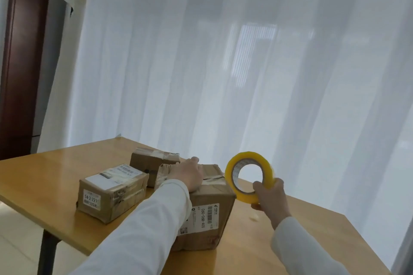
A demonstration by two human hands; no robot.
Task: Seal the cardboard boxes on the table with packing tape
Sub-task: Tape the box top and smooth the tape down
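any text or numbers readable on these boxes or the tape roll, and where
"060-06B-A05": side label of the near box, rotated sideways.
"2-221", roughly: small sticker on the left box; its top label is blurred.
Tape roll core print: too small.
Far box: none legible.

The setting is appearing as a room in a home or small office. Sheer white curtains [245,62] are hanging floor-length from 11 to 3 o'clock, daylight passing through them. A dark wooden door frame [20,62] is standing at 9 o'clock. A wooden table [67,163] is occupying 6 o'clock above pale floor tiles [17,241].
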